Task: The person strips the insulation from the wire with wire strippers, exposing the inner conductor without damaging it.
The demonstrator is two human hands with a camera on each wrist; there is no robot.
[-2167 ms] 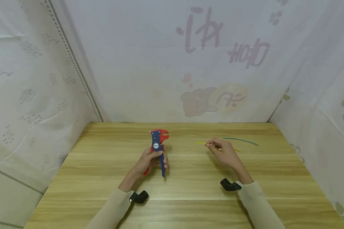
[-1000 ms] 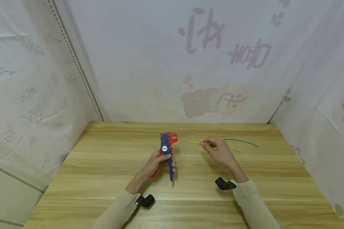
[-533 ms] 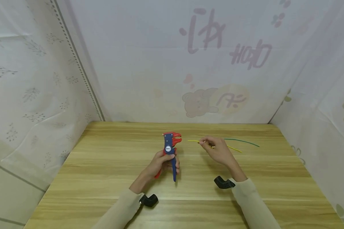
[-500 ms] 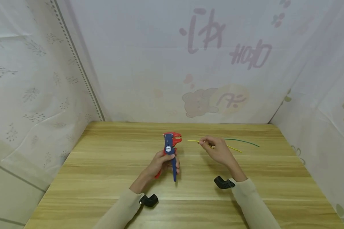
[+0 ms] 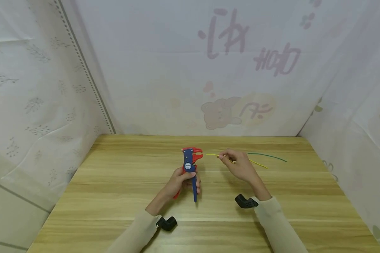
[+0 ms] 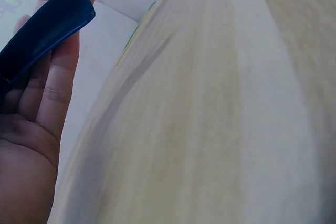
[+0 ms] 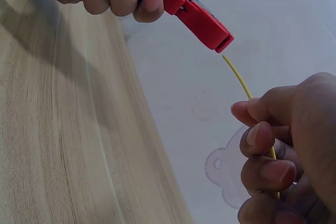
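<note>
My left hand [image 5: 181, 180] grips a wire stripper [image 5: 188, 158] with a blue body and red jaws, thumb across the body. The jaws point right, with a gap between them. My right hand [image 5: 239, 166] pinches a thin yellow wire [image 5: 211, 154] between thumb and fingertips. The wire's free end points left and stops just short of the jaws; the right wrist view shows this wire [image 7: 237, 75] close to the red tip of the stripper [image 7: 207, 27]. In the left wrist view the blue handle [image 6: 52, 24] crosses the fingers.
On the wooden table [image 5: 114, 196], right of and behind my right hand, lie another yellow wire [image 5: 258, 164] and a green wire [image 5: 267, 155]. Patterned cloth [image 5: 152, 88] hangs around the table's back and sides. Each wrist carries a black camera mount [image 5: 166, 224].
My left hand has brought the stripper to the right, while my right hand has moved left with its yellow wire. The gap between wire end and jaws has narrowed. The lying wires have stayed.
</note>
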